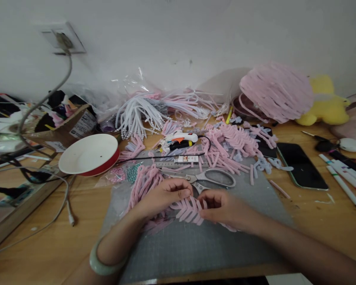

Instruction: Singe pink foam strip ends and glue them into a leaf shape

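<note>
Between my two hands is a pink pipe-cleaner leaf, with short slanted strands along a middle stem. My left hand pinches its left end between thumb and fingers. My right hand is closed on its right part, and a bit of pink sticks out beneath that hand. Just beyond the fingers lie grey-handled scissors, their blades partly hidden behind my left hand. A heap of folded pink pipe cleaners rests beside my left hand. Everything is above a grey cutting mat.
Farther back lie a glue gun, cut pink pieces, a finished-looking pink feathery piece and white pipe cleaners. A white-and-red bowl stands left, near cables and a power strip. At right are a phone and pens.
</note>
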A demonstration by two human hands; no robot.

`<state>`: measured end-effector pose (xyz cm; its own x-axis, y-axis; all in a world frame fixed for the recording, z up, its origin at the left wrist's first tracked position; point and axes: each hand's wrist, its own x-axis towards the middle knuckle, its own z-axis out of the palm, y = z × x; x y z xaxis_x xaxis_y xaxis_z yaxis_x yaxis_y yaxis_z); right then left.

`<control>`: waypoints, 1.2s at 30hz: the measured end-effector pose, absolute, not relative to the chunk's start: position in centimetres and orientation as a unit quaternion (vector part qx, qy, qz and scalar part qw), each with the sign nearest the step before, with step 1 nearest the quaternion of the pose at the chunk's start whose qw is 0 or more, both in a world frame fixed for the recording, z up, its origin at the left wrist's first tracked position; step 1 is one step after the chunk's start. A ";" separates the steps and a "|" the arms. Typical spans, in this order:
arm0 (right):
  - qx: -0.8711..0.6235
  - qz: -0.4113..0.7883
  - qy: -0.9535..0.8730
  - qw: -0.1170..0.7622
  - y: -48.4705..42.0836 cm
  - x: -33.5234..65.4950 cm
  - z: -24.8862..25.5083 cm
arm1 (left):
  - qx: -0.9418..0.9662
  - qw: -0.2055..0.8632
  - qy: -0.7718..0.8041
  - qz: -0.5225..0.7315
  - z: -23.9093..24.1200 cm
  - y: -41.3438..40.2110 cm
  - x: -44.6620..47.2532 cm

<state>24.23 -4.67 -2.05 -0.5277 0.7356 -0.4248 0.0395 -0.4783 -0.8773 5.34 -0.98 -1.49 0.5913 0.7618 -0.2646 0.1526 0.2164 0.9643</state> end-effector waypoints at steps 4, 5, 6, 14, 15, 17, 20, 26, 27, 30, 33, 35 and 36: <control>-0.427 0.752 -0.448 0.227 -4.8 24.2 -2.3 | 0.558 0.684 0.409 0.231 -1.5 -1.3 5.8; -0.427 0.753 -0.448 0.226 -4.8 24.2 -2.4 | 0.547 0.689 0.415 0.232 -1.4 -1.4 5.9; -0.427 0.752 -0.449 0.224 -4.8 24.2 -2.6 | 0.537 0.694 0.420 0.232 -1.4 -1.4 6.0; -0.426 0.738 -0.459 0.252 -4.7 24.4 -2.3 | 0.570 0.655 0.417 0.269 -0.9 -1.2 5.2; -0.428 0.738 -0.457 0.252 -4.6 24.4 -2.2 | 0.584 0.644 0.418 0.263 -0.8 -1.1 5.0; -0.429 0.737 -0.460 0.248 -4.6 24.3 -2.0 | 0.615 0.617 0.424 0.249 -0.6 -1.0 4.7; -0.423 0.733 -0.473 0.243 -4.6 24.2 -2.1 | 0.666 0.560 0.432 0.237 -0.4 -1.0 4.5; -0.426 0.731 -0.474 0.245 -4.6 24.2 -1.8 | 0.728 0.462 0.441 0.249 -0.4 -1.3 4.7; -0.430 0.731 -0.468 0.247 -4.6 24.2 -1.6 | 0.732 0.450 0.442 0.255 -0.4 -1.4 4.8; -0.437 0.734 -0.452 0.257 -4.6 24.1 -1.3 | 0.738 0.418 0.455 0.270 -0.5 -1.7 5.2; -0.441 0.731 -0.453 0.257 -4.6 24.1 -1.3 | 0.733 0.398 0.478 0.275 -0.5 -2.0 5.6; -0.442 0.731 -0.455 0.250 -4.7 24.2 -1.5 | 0.724 0.407 0.483 0.277 -0.5 -2.0 5.7; -0.442 0.732 -0.454 0.251 -4.7 24.2 -1.6 | 0.715 0.421 0.482 0.281 -0.5 -2.0 5.7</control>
